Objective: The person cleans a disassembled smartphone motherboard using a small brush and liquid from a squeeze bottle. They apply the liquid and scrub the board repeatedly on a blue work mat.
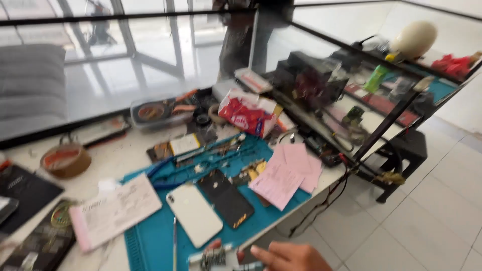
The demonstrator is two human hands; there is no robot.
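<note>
While only one hand (pixel 293 257) shows at the bottom edge, which side it belongs to I cannot tell; its fingers lie flat, holding nothing, tips touching a small tool (pixel 213 257) on the blue mat (pixel 155 236). Just beyond lie a white phone (pixel 194 214), a dark phone (pixel 225 197) and pink papers (pixel 286 174) on the table (pixel 115 158).

A roll of brown tape (pixel 66 160), pink papers (pixel 287 174) and a red packet (pixel 247 113) lie about.
</note>
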